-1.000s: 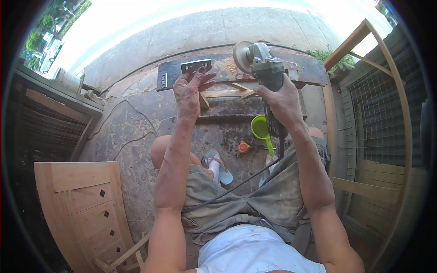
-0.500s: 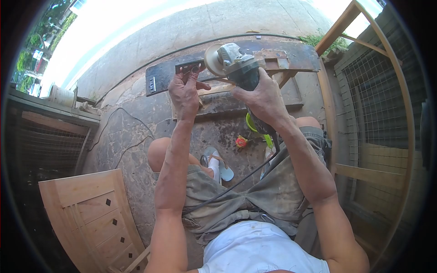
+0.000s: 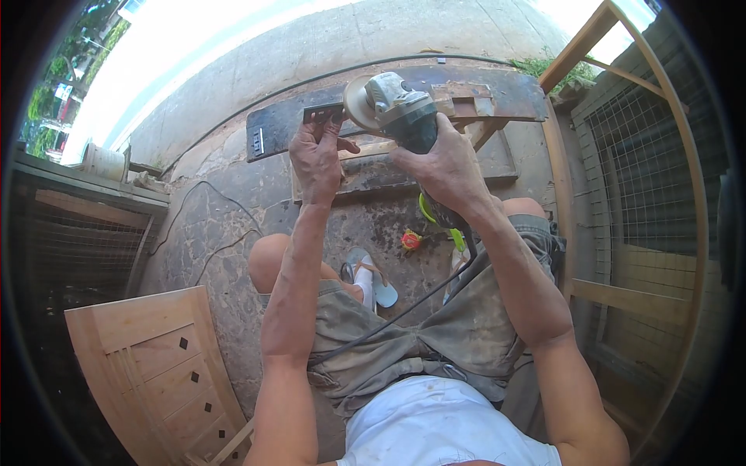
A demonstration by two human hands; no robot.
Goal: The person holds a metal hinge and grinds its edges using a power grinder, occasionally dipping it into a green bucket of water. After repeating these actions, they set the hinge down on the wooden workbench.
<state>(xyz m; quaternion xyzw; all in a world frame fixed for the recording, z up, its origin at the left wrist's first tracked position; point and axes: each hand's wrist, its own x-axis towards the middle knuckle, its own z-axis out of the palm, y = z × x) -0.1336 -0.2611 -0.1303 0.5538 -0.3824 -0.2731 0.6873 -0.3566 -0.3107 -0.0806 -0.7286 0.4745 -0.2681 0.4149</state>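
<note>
My right hand (image 3: 447, 163) is wrapped around the body of an angle grinder (image 3: 408, 116), with its cord trailing back over my lap. The grinder's round, pale disc (image 3: 359, 105) faces left. In my left hand (image 3: 315, 159), pinched by the fingers, is a small, dark, flat rectangular piece (image 3: 325, 109). Its right end is right at the edge of the disc. Both hands are raised over a low dark bench (image 3: 272, 128), and a small slotted item (image 3: 258, 142) lies at the bench's left end.
Wooden pieces (image 3: 464, 101) lie on the bench's right half. On the floor between my feet are a red tape measure (image 3: 410, 240) and a bright green item (image 3: 427, 208). A carved wooden panel (image 3: 163, 357) leans at lower left. A wooden frame (image 3: 691, 202) stands right. Cords cross the ground.
The grinder has shifted slightly left. The dark piece has turned a little and moved slightly right, its end now at the disc's edge. Both hands keep their hold.
</note>
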